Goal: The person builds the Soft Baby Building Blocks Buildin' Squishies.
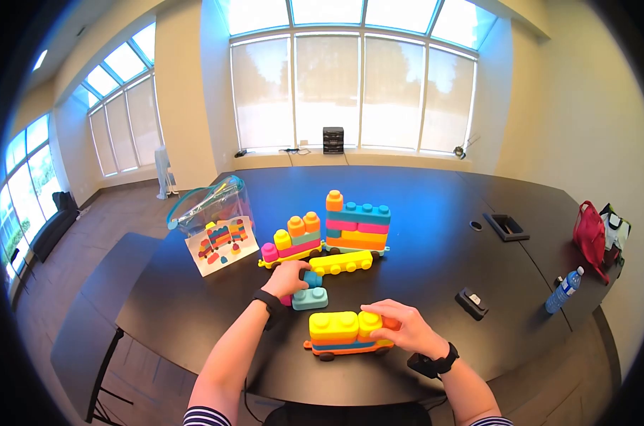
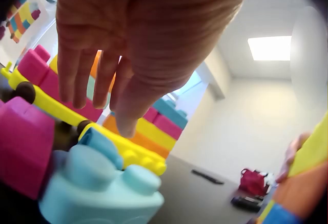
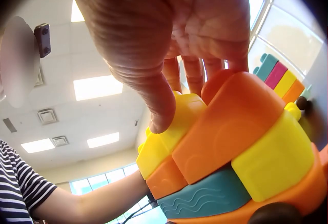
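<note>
My left hand (image 1: 288,279) reaches down over a small blue block (image 1: 312,279), its thumb and fingers apart just above the block in the left wrist view. Beside that block lie a light teal block (image 1: 310,299) and a magenta block (image 2: 25,144). At the front of the table stands a toy train wagon with an orange base (image 1: 350,349), a blue layer and yellow blocks (image 1: 334,325) on top. My right hand (image 1: 407,330) grips a yellow block (image 3: 185,114) at the wagon's right end, thumb on one side and fingers behind, next to an orange block (image 3: 230,126).
Two built wagons (image 1: 357,226) stand farther back, with a yellow studded strip (image 1: 341,263) before them. A picture card (image 1: 222,246) leans on a clear bag (image 1: 212,202) at the left. A dark case (image 1: 472,304), water bottle (image 1: 565,290) and red bag (image 1: 590,234) are at right.
</note>
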Motion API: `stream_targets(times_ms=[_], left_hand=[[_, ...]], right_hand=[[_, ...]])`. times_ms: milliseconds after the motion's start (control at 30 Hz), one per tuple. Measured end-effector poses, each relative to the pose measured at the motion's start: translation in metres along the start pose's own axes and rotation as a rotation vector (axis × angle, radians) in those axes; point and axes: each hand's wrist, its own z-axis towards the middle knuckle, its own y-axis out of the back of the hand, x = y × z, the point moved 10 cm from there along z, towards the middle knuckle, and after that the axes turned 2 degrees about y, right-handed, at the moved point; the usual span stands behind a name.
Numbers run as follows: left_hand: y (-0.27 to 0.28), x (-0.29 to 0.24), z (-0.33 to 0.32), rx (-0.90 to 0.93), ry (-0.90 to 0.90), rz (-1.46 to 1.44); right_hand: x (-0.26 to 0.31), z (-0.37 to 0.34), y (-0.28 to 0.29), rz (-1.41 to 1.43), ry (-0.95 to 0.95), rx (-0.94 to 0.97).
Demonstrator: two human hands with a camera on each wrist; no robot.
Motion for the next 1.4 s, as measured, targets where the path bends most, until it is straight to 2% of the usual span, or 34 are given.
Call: stream_targets(times_ms=[167, 233, 333, 400, 533, 567, 667, 800, 900, 1033, 1133, 1267, 1400], left_hand=[[-0.008, 0.001, 0.001, -0.001, 0.04, -0.075], [0.006, -0.006, -0.006, -0.064, 0.049, -0.224], [0.037, -0.048, -0.022, -0.052, 0.011, -0.486], [0.051, -0.076, -0.034, -0.007, -0.043, -0.775], [0.075, -0.146, -0.071, 0.13, -0.126, -0.824], [0.078, -0.157, -0.076, 0.111, -0.192, -0.784], [0.072, -0.179, -0.09, 0.153, -0.232, -0.811], [0.071, -0.185, -0.102, 0.067, -0.298, -0.621], [0.078, -0.182, -0.115, -0.039, -0.35, -0.441], [0.058, -0.16, -0.133, -0.019, -0.283, -0.255], [0.032, -0.138, -0.135, 0.067, -0.207, -0.437], [0.031, -0.136, -0.135, -0.013, -0.219, -0.486], [0.029, -0.134, -0.135, -0.01, -0.191, -0.509]], right_hand=[[0.002, 0.0, -0.001, -0.008, 0.04, -0.018], [0.003, 0.002, -0.003, 0.008, 0.013, -0.007], [-0.002, 0.006, -0.007, -0.031, 0.004, 0.06], [-0.001, 0.009, 0.003, 0.034, 0.0, -0.042], [0.009, 0.018, 0.023, 0.187, 0.032, -0.275], [0.017, 0.021, 0.025, 0.241, 0.046, -0.295], [0.026, 0.027, 0.017, 0.33, 0.061, -0.232], [0.022, 0.022, 0.02, 0.264, 0.077, -0.196], [0.012, 0.012, 0.044, 0.169, 0.023, -0.225], [0.003, -0.005, 0.058, 0.035, -0.032, -0.117], [-0.003, -0.012, 0.046, 0.03, -0.066, -0.055], [-0.006, -0.011, 0.035, 0.033, -0.081, -0.038], [-0.007, -0.012, 0.031, -0.077, -0.07, -0.005]])
